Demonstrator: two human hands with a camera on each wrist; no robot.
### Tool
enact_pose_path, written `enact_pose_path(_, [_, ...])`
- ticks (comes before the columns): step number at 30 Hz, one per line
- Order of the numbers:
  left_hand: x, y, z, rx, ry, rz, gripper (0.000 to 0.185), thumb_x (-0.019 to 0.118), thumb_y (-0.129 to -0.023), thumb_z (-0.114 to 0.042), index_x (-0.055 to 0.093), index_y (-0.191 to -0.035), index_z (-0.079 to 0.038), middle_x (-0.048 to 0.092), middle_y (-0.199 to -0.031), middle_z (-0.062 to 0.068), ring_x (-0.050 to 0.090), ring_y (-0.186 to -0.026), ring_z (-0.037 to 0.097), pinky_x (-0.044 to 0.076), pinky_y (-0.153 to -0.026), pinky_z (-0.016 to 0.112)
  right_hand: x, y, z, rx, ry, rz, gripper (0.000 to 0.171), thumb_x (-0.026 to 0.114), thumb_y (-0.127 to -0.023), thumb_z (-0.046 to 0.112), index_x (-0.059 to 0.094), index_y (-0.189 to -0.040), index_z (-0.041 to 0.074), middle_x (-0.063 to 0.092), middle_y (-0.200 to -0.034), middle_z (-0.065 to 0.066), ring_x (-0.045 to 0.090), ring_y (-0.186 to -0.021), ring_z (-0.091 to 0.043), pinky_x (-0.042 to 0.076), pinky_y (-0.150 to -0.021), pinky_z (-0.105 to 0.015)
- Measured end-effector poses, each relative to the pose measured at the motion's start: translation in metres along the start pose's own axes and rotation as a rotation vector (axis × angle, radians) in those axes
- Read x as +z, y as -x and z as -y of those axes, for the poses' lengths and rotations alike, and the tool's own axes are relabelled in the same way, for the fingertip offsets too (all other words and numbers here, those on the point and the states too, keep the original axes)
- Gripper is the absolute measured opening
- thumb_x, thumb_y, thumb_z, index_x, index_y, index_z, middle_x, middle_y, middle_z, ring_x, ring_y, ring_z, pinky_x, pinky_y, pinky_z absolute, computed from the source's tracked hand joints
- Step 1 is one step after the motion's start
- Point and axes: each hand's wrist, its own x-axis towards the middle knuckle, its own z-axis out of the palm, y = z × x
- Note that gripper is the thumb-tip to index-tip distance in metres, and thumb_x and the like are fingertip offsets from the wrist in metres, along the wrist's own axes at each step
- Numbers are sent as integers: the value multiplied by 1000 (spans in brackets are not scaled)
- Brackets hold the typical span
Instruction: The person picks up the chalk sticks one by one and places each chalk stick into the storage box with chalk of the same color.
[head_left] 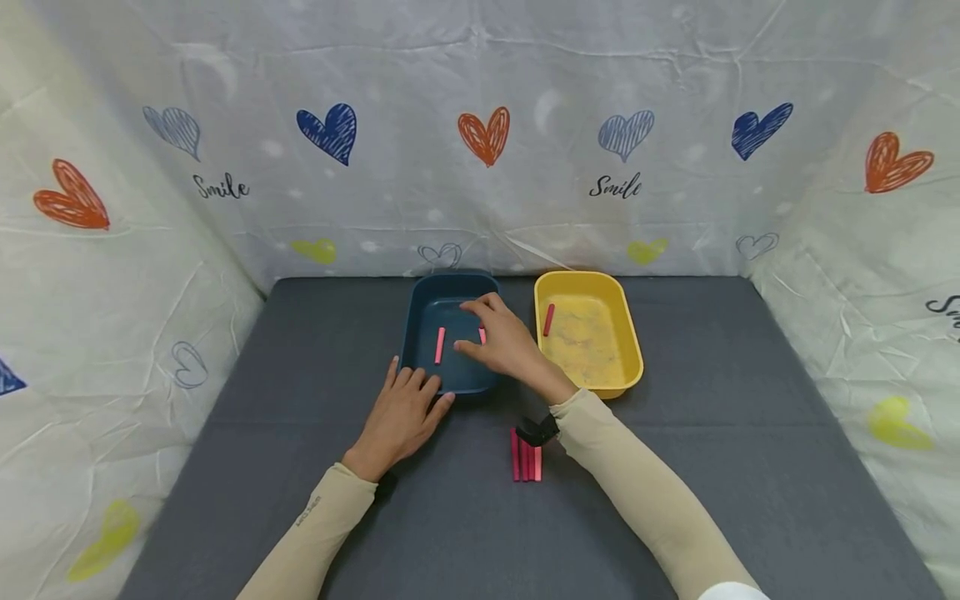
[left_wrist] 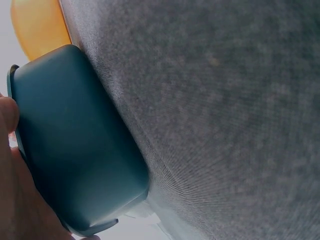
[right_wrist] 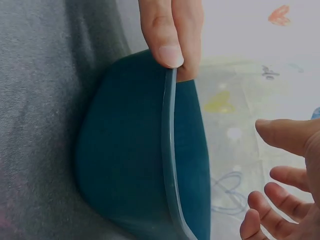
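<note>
My left hand [head_left: 402,417] grips the near rim of a dark blue tub [head_left: 429,312], with the thumb outside the rim in the right wrist view. Over the tub hovers my right hand [head_left: 504,337], its thumb and fingers spread apart and holding nothing. Inside the tub lies a pink chalk-like stick [head_left: 440,345]; another pink stick [head_left: 482,335] shows partly behind the right fingers. The yellow tub [head_left: 596,333] to the right has one darker red stick [head_left: 549,320] near its left wall.
Several red and pink sticks [head_left: 526,461] lie side by side on the grey cloth-covered table [head_left: 465,533], partly below the right wrist. Grey smudges mark the yellow tub's floor. A white curtain [head_left: 405,167] printed with hearts closes off the back and sides.
</note>
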Motion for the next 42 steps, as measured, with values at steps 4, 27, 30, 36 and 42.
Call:
enact_pose_path(4, [0,0,1,1,-7,-5,41,49,-101,-46,64,-109,-9,64,-108,14,58,-107,33,23,-117,62,-4,8,1,-2,-1,-21,59,72,-88,36,53,-140,15,49,-134,-8,59,-108,-24,53,-93,-40])
enact_pose_path(27, [0,0,-1,-13,-12,-3,41,48,-101,-46,65,-108,-9,65,-109,14,58,-109,33,22,-118,61,-14,53,-9,-8,-19,-99,55,75,-87,33,57,-135,14,52,-126,-8,61,-104,-27,56,-83,-37])
enact_pose_path(30, [1,0,-1,-21,-14,5,42,49,-101,-47,65,-109,-9,65,-110,14,58,-110,33,22,-118,61,-16,59,-13,-3,-22,-101,54,75,-87,32,57,-134,15,53,-125,-7,62,-106,-29,56,-84,-38])
enact_pose_path(36, [1,1,-2,-32,-2,10,42,49,-100,-47,64,-111,-9,65,-110,14,58,-110,33,21,-118,61,-20,70,-23,7,-8,-124,55,77,-85,30,58,-133,12,55,-124,-8,61,-102,-24,55,-83,-37])
enact_pose_path(42, [1,1,-2,-31,14,5,41,49,-101,-46,64,-108,-9,64,-109,13,57,-110,32,20,-119,61,-23,80,-31,5,21,-122,55,79,-83,30,60,-132,11,57,-121,-8,60,-99,-23,54,-80,-36])
